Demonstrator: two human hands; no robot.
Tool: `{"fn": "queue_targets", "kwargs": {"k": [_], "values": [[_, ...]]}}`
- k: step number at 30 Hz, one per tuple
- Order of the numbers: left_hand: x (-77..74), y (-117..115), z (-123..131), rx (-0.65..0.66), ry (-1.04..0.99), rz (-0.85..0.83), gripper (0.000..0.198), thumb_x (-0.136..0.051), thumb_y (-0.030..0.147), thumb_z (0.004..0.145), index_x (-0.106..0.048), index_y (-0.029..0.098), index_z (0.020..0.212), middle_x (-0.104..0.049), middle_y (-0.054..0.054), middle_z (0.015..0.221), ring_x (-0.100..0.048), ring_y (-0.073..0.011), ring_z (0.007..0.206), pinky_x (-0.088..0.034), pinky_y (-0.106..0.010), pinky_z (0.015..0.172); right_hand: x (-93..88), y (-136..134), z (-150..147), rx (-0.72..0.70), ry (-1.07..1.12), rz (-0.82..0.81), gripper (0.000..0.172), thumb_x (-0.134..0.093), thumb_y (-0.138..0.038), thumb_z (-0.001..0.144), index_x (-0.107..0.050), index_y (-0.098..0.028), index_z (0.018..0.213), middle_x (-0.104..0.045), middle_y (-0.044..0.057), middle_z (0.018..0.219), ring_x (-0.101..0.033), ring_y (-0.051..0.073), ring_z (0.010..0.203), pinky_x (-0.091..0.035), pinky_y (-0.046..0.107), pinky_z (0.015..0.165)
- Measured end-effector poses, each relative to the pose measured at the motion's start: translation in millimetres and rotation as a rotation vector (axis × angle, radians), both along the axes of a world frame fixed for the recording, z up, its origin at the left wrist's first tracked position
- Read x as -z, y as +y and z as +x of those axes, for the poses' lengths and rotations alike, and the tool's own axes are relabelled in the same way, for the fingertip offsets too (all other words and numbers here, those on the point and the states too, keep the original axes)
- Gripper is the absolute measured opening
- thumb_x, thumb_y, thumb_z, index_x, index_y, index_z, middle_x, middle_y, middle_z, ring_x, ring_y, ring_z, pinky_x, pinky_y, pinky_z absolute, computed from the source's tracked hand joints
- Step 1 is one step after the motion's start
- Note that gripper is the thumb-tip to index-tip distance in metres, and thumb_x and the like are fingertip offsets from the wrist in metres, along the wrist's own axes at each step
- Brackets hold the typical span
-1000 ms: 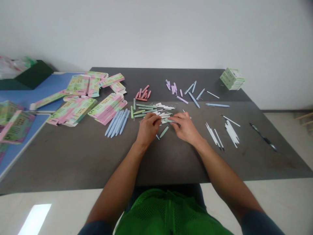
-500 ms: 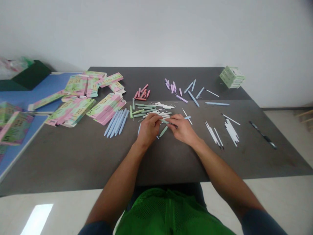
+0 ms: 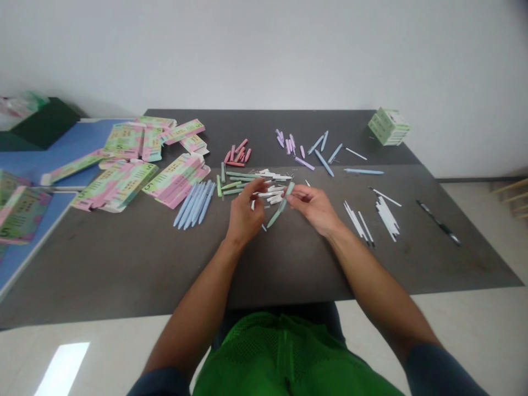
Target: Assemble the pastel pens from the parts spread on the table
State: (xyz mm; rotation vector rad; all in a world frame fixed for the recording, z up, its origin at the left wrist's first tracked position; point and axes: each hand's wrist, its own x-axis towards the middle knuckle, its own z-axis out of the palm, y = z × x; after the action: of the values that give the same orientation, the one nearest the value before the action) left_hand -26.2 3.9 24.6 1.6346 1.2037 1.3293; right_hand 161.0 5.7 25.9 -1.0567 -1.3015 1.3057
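Observation:
My right hand (image 3: 313,206) pinches a pale green pen barrel (image 3: 290,190) between thumb and fingers, tilted upright. Just below it a green pen part (image 3: 274,216) lies on the table, their ends overlapping in view. My left hand (image 3: 246,214) hovers to the left, thumb and fingers apart, with nothing visible in it. Beyond both hands spreads a pile of white refills (image 3: 274,176) and green pen barrels (image 3: 241,179), partly hidden by my left fingers. A row of light blue pens (image 3: 194,204) lies left of my left hand.
Flattened pink-green cartons (image 3: 177,179) cover the left side. Red pen parts (image 3: 238,154), purple pen parts (image 3: 290,143) and blue barrels (image 3: 324,163) lie farther back. On the right are white refills (image 3: 386,217), a black pen (image 3: 438,222) and a green box (image 3: 389,126).
My left hand has let go and drawn slightly back, its fingers spreading. My right hand keeps the green barrel, which has turned from roughly level to tilted upright.

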Motion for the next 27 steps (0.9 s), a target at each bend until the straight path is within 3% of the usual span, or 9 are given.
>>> {"fn": "queue_targets", "kwargs": {"k": [6, 14, 21, 27], "values": [[11.0, 7.5, -3.7, -0.010, 0.223, -0.071, 0.031, -0.056, 0.010, 0.080, -0.072, 0.020, 0.104, -0.073, -0.005, 0.092, -0.063, -0.0171, 0.077, -0.048, -0.029, 0.076, 3.8, 2.5, 3.6, 0.051, -0.014, 0.006, 0.028, -0.079, -0.044, 0.077, -0.074, -0.024, 0.097, -0.076, 0.003, 0.091, -0.067, 0.018, 0.084, -0.052, 0.031, 0.079], [15.4, 3.1, 3.6, 0.120, 0.471, -0.076, 0.010, -0.068, 0.019, 0.075, -0.073, 0.021, 0.083, -0.069, -0.004, 0.074, -0.058, -0.0184, 0.066, -0.044, -0.030, 0.069, -1.5, 3.2, 7.7, 0.145, -0.085, 0.081, 0.029, -0.081, -0.038, 0.076, -0.070, -0.023, 0.098, -0.069, -0.001, 0.079, -0.060, 0.015, 0.070, -0.049, 0.029, 0.070], [11.2, 0.1, 5.9, 0.121, 0.447, -0.091, 0.011, -0.063, 0.025, 0.083, -0.073, 0.021, 0.080, -0.070, -0.002, 0.071, -0.057, -0.0159, 0.062, -0.041, -0.028, 0.067, 1.6, 3.4, 7.9, 0.172, 0.110, -0.007, 0.050, -0.083, -0.044, 0.073, -0.060, -0.027, 0.114, -0.065, -0.006, 0.069, -0.059, 0.012, 0.061, -0.050, 0.025, 0.059], [10.3, -1.7, 6.3, 0.131, 0.368, -0.094, 0.011, -0.063, 0.024, 0.082, -0.074, 0.021, 0.080, -0.070, -0.001, 0.070, -0.057, -0.0152, 0.061, -0.040, -0.027, 0.066, 0.3, 5.8, 10.1, 0.162, 0.256, -0.192, 0.045, -0.089, -0.039, 0.067, -0.062, -0.023, 0.098, -0.065, -0.006, 0.065, -0.061, 0.010, 0.057, -0.050, 0.021, 0.053]]}}
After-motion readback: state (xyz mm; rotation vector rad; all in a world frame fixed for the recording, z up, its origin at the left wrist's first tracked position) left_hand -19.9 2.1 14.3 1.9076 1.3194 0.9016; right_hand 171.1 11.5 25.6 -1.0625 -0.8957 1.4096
